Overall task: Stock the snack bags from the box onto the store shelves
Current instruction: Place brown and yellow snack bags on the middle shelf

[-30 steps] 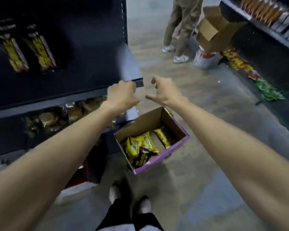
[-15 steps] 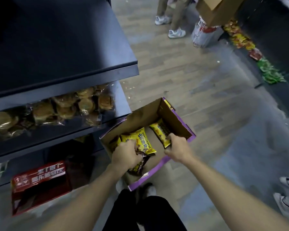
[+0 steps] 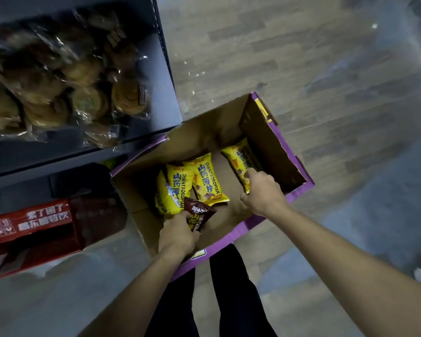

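Snack bags [image 3: 206, 182]: I am gripping 1 per hand [image 3: 178, 235] [image 3: 263, 193], apparently by corners; slick film risks slipping during lifting.

Open purple-edged box [image 3: 272, 139], yellow snack bags [image 3: 204, 181] inside, floor beside shelf [image 3: 156, 76]

- Cardboard box [image 3: 272, 142], purple outside — one.
- Yellow snack bags [image 3: 206, 177] in the box — four visible.
- Brown snack bag [image 3: 199, 214] — one.
- Hands — two: left hand [image 3: 178, 235], right hand [image 3: 261, 193].
- Red carton [image 3: 32, 229] — one.
- Wrapped pastries [image 3: 88, 103] on the shelf [image 3: 156, 103] — too blurred to count.
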### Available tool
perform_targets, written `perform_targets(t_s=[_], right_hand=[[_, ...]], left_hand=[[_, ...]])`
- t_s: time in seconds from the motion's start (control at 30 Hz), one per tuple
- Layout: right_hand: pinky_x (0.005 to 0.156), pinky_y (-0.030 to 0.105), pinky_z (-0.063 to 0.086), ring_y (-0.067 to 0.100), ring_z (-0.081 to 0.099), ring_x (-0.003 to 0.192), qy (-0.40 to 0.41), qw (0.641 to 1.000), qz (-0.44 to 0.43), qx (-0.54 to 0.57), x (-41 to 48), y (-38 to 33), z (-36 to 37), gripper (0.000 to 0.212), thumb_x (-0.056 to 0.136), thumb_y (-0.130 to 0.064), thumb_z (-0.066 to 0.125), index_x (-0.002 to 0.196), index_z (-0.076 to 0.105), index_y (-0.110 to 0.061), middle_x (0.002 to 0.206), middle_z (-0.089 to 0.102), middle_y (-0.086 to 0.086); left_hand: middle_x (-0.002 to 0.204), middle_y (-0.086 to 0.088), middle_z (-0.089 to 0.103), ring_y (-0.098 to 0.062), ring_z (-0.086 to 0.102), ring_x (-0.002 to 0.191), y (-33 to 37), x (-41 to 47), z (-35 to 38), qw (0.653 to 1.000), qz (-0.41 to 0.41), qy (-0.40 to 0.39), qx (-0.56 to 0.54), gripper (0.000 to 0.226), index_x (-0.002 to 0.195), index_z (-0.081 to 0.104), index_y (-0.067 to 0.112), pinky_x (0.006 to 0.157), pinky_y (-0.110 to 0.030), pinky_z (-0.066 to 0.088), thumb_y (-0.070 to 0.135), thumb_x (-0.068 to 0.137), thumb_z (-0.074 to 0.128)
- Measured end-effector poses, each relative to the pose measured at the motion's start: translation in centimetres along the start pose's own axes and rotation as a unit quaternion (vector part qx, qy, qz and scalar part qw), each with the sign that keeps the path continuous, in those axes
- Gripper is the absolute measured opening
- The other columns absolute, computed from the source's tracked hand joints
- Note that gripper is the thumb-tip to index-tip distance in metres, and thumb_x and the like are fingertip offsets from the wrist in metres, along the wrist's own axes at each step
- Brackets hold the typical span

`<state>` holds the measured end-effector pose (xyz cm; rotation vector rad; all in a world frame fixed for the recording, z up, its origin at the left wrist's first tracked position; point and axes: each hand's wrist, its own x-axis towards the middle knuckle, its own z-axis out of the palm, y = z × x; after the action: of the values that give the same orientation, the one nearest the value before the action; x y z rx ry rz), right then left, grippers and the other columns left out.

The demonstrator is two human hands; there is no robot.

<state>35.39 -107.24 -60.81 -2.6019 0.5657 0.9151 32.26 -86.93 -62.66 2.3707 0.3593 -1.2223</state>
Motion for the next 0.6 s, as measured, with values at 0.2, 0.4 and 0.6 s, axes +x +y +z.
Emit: perform_targets(t_s=[0.2,0.4,0.6], right_hand=[[0.095,0.041,0.046,0.036,0.050,0.121,-0.074,0.996,0.026,-0.031,5.5,1.8,1.6,0.065,0.089,-0.014,0.066,0.145,0.033,-0.016,0.137,0.043,0.016],[0.107,0.045,0.037,0.038,0.039,0.133,-0.114,0.992,0.048,-0.015,9.5,3.0,2.9,0.094,0.092,-0.011,0.059,0.155,-0.005,-0.040,0.153,0.024,0.016],[0.094,0.043,0.045,0.033,0.054,0.112,-0.083,0.996,0.028,0.013,12.2,3.3,4.1,0.084,0.098,-0.012,0.049,0.151,-0.005,-0.051,0.126,0.047,0.015]], left_hand=[[0.148,-0.006,0.033,-0.028,0.043,0.130,0.3,3.2,4.1,0.997,0.033,0.005,0.063,0.078,0.152,0.027,0.034,0.105,-0.037,0.037,0.023,0.087,0.068],[0.143,-0.006,0.033,-0.029,0.039,0.129,1.1,7.0,5.6,0.994,0.027,0.046,0.094,0.090,0.154,0.016,0.035,0.103,-0.037,0.039,0.022,0.083,0.069],[0.130,-0.009,0.045,-0.029,0.052,0.118,2.4,9.6,5.7,0.978,0.029,0.071,0.192,0.080,0.153,0.015,0.031,0.090,-0.037,0.047,0.032,0.090,0.064]])
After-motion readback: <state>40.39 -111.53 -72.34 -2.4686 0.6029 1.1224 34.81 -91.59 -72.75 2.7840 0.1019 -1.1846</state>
